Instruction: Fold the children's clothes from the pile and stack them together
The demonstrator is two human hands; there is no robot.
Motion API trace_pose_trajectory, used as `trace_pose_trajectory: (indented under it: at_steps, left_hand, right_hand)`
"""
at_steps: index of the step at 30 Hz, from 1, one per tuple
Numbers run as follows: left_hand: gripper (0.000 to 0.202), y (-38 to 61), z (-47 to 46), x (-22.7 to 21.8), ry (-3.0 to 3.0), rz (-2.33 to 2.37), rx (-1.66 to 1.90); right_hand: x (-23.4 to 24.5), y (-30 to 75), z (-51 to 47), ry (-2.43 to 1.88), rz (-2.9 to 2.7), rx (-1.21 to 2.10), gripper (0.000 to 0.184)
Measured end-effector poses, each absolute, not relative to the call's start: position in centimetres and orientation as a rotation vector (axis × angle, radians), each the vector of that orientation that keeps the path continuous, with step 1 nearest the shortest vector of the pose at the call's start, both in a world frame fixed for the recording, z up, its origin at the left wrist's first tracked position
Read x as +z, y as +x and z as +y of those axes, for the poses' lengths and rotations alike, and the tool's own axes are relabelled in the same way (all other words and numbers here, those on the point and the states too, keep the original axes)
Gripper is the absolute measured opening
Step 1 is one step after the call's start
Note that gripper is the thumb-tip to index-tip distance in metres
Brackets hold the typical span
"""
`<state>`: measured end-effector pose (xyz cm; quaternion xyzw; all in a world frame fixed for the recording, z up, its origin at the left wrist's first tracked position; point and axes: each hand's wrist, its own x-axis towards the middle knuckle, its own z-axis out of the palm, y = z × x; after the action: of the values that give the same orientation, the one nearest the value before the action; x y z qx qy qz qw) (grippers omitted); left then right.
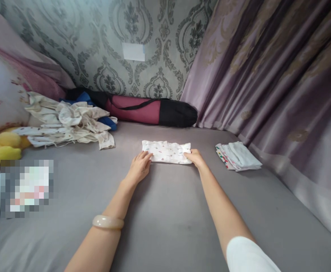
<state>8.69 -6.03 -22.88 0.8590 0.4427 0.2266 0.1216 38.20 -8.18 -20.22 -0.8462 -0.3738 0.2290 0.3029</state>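
A white cloth with a small coloured print (168, 152), folded into a flat strip, lies on the grey bed sheet (168, 211) in front of me. At its left end is my left hand (139, 167), fingers close together and closed on the edge. My right hand (196, 158) pinches the opposite end, thumb on top and the other fingers mostly hidden underneath. To the right of it sits a small stack of folded cloths (240, 156), mostly white, with a colourful one showing at its left side.
A loose heap of pale clothes (74, 121) lies at the back left, near a floral pillow (3, 90) and a yellow plush toy (3, 149). Along the wall rests a long black and maroon bag (138, 109). A purple curtain (256, 75) hangs on the right.
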Motion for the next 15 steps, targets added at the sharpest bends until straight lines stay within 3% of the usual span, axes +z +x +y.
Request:
trace_pose_trajectory:
  at_steps: [15]
  left_hand:
    - [0.039, 8.7, -6.0, -23.0, 2.500, 1.248, 0.754]
  right_hand:
    - [-17.3, 38.1, -9.9, -1.646, -0.510, 1.029, 0.018]
